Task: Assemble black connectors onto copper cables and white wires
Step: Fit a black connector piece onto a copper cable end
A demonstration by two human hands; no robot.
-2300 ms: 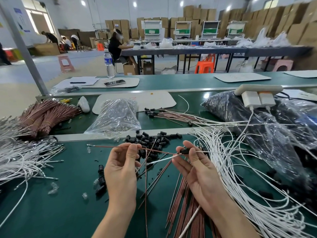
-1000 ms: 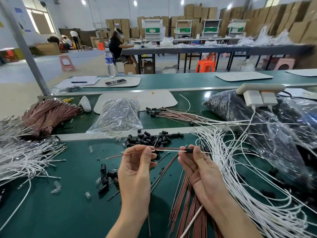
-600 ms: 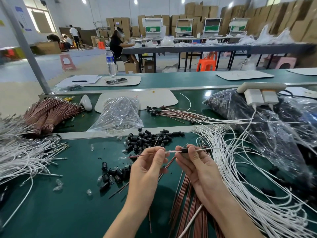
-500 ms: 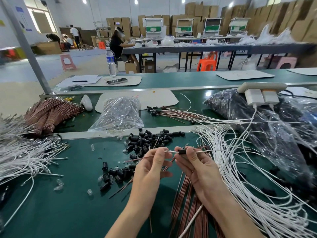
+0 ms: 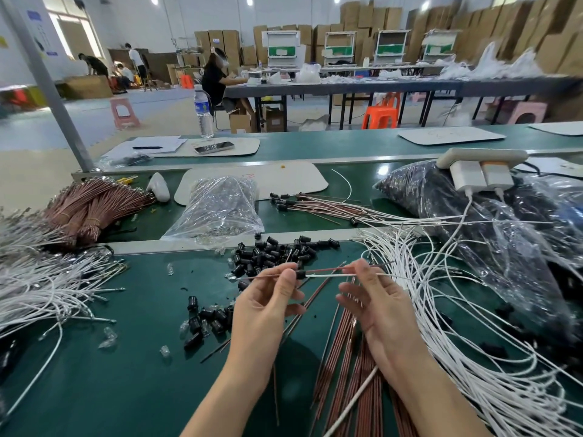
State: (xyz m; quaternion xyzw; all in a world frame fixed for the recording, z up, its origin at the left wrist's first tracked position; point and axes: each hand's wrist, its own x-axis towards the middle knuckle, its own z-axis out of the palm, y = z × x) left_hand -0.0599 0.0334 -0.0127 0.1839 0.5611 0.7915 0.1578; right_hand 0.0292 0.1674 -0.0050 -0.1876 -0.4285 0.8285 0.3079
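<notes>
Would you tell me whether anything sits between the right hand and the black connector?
Nothing visible does: only the bare copper cable and white wire span the gap from the right hand to the black connector, which the left hand pinches.

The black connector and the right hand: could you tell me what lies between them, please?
In the head view, a copper cable and a white wire run side by side from the black connector to the right hand.

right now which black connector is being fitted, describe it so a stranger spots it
On the near green bench, find the left hand raised near the pile of black connectors. The connector sits at its fingertips; unlike the pile's, it is threaded on a copper cable and a white wire.
</notes>
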